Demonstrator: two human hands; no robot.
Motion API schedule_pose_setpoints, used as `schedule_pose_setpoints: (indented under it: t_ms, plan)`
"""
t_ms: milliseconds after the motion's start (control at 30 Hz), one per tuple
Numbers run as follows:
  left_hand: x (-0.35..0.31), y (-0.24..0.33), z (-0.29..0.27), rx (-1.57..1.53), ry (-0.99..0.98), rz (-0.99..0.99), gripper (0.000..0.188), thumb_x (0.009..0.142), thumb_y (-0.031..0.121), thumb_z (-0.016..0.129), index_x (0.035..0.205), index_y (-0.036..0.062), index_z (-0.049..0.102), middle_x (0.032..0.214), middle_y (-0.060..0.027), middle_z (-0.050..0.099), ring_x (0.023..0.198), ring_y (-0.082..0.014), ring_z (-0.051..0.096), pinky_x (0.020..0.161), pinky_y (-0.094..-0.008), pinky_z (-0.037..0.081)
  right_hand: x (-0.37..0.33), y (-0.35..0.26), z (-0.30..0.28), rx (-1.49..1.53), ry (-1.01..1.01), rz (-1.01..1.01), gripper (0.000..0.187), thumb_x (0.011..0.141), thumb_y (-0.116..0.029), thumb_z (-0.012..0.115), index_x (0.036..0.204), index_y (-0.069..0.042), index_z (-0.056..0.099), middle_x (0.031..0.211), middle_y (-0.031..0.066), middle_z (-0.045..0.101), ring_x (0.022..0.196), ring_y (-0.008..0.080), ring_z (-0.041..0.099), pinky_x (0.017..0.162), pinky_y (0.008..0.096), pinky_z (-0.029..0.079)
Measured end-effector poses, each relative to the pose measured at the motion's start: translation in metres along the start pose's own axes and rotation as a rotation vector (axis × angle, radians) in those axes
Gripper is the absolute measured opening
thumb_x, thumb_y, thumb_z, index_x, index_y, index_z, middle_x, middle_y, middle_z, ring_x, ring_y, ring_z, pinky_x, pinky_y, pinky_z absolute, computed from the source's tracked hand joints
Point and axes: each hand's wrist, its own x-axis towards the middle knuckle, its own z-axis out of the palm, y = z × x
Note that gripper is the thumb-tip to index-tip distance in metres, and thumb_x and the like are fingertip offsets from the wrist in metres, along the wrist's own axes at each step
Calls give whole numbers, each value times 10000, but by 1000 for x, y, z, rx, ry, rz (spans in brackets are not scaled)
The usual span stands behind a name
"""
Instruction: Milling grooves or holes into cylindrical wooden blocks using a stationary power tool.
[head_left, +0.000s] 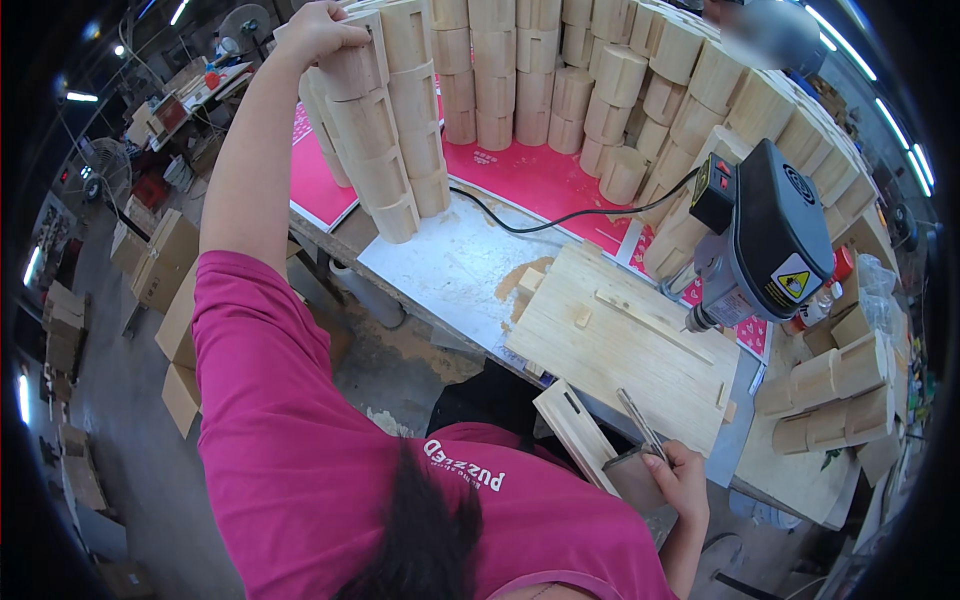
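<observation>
My left hand (325, 35) reaches up to the far left, its fingers closed around the top of a pale wooden cylinder (357, 72). That cylinder tops a tall stack of similar pieces (375, 160) on the bench. Low at the right, my right hand (685, 482) is closed on a slim silver metal tool (640, 420) pointing up toward the bench. A flat grey-brown piece (635, 482) lies against its fingers; I cannot tell whether the hand holds it too. Beside it a slotted wooden piece (577, 437) leans at the bench's near edge.
A dark grey drill head (770, 230) stands over a flat wooden board (600, 335) with strips on it. Its black cable (560, 228) crosses the bench. Stacked wooden cylinders (495, 75) line the back and right. More lie at right (835, 385). Cardboard boxes (165, 260) stand at left.
</observation>
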Motion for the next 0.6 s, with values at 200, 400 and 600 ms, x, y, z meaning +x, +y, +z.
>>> schedule_pose_setpoints:
  t_ms: [200,400,600]
  plan:
    - [8,-6,1,68,-34,-17,365,498,285,763,744,32,669,815,-136,666,783,-220,638,736,-296,494,2,-2,0,34,9,7,304,746,-272,686,743,17,592,534,82,455,498,125,397,469,270,352]
    - [18,-40,13,-51,-34,67,496,595,337,752,990,78,600,860,-79,605,767,-178,584,688,-299,469,2,-6,-6,0,13,5,317,740,-286,690,750,16,592,536,82,456,499,134,388,472,275,349]
    - [-32,2,19,234,597,595,512,635,321,757,1035,65,565,977,-141,615,893,-263,595,800,-373,449,-4,-13,-19,-19,41,19,314,717,-289,705,757,5,602,561,114,488,497,163,438,482,297,368]
